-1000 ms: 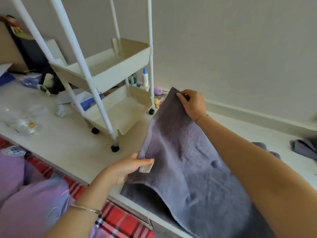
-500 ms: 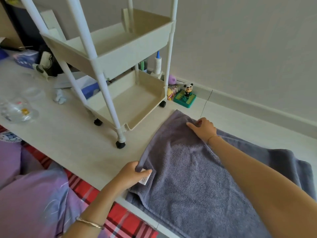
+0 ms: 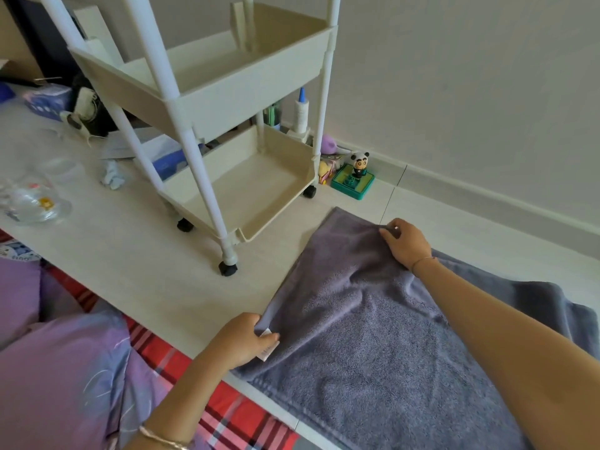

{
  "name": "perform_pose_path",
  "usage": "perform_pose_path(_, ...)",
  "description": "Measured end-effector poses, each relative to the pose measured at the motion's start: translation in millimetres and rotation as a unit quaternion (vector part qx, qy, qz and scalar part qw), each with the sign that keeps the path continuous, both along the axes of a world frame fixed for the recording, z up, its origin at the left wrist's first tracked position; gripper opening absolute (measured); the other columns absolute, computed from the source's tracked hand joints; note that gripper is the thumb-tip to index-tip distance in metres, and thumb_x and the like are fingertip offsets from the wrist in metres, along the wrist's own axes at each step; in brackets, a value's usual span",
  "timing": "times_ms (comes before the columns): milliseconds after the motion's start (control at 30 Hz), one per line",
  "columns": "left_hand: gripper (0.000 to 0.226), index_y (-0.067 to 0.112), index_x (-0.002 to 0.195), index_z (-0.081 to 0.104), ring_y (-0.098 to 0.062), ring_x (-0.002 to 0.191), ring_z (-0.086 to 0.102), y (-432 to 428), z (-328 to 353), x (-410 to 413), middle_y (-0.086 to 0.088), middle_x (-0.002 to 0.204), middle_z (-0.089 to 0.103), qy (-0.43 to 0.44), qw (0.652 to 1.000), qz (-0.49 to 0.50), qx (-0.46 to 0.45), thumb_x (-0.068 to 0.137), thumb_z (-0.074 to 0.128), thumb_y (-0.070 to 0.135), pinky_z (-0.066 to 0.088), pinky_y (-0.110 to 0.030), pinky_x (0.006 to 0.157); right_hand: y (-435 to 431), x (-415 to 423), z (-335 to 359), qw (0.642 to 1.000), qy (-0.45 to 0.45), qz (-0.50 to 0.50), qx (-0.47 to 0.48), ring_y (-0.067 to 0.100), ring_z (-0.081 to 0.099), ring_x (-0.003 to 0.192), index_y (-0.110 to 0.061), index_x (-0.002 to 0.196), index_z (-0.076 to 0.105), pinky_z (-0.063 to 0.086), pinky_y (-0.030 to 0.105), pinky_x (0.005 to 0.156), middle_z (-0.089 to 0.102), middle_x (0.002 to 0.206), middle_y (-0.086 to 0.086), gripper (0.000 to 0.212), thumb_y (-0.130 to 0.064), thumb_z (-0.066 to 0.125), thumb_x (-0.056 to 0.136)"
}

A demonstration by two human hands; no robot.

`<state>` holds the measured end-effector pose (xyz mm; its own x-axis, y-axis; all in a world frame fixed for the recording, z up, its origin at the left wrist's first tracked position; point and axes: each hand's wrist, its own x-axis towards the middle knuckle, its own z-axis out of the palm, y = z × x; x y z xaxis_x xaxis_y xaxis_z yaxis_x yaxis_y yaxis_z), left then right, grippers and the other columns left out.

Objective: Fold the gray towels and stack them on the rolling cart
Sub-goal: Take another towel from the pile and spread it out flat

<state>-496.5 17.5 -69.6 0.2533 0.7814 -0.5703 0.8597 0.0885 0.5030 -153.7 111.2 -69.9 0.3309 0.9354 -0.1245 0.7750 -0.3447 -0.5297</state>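
Head view showed your left hand (image 3: 242, 339) with its fingers curled, pinching the near corner of the gray towel (image 3: 373, 336) right beside its white label (image 3: 269, 347), while your right hand (image 3: 406, 243) pinched the far corner between thumb and fingertips. The towel edge ran slightly raised between your two grips; the rest lay spread on the pale floor (image 3: 146, 271), right of your fingers. Beyond your left fingers stood the rolling cart (image 3: 246, 92), near the towel but not touching it
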Motion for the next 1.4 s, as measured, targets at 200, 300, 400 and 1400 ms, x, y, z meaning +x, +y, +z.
perform_pose_path(200, 0.030, 0.009, 0.083, 0.051, -0.013, 0.058, 0.039, -4.5, -2.9, -1.5, -0.003, 0.071, 0.048, -0.002, 0.998, 0.012, 0.062, 0.095, 0.053, 0.037, 0.027, -0.023, 0.054, 9.4, -8.6, 7.9, 0.996, -0.066, -0.044, 0.045, 0.040, 0.058, 0.091, -0.011, 0.111, 0.051, 0.042, 0.037, 0.073, 0.064, 0.104, 0.023, 0.022, -0.027, 0.040, 0.100)
perform_pose_path(300, 0.028, 0.009, 0.086, 0.054, -0.013, 0.060, 0.043, -4.9, -5.7, -1.0, -0.002, 0.072, 0.051, -0.020, 0.997, 0.019, 0.072, 0.094, 0.054, 0.036, 0.029, -0.023, 0.055, 10.2, -12.3, 8.0, 0.994, -0.084, -0.047, 0.050, 0.038, 0.058, 0.092, -0.013, 0.113, 0.051, 0.042, 0.037, 0.074, 0.064, 0.105, 0.021, 0.023, -0.027, 0.039, 0.100)
perform_pose_path(400, 0.035, 0.013, 0.074, 0.043, -0.010, 0.055, 0.036, -6.5, -9.3, -2.4, 0.001, 0.065, 0.041, -0.008, 0.995, 0.022, 0.097, 0.092, 0.056, 0.040, 0.024, -0.021, 0.050, 16.2, -22.0, 8.7, 0.994, -0.109, -0.026, -0.009, 0.034, 0.058, 0.096, -0.011, 0.116, 0.049, 0.043, 0.035, 0.078, 0.063, 0.110, 0.017, 0.033, -0.037, 0.047, 0.096)
perform_pose_path(1400, 0.057, 0.017, 0.145, 0.036, -0.028, 0.136, 0.039, -46.4, -27.1, 75.6, -0.006, 0.147, 0.042, 0.042, 0.945, -0.157, 0.284, 0.095, 0.020, 0.039, 0.029, -0.044, 0.111, -190.3, -99.4, -12.3, 0.980, 0.136, 0.011, 0.146, 0.011, 0.054, 0.101, -0.023, 0.102, 0.062, 0.044, 0.033, 0.095, 0.053, 0.107, -0.009, 0.018, -0.025, 0.068, 0.086)
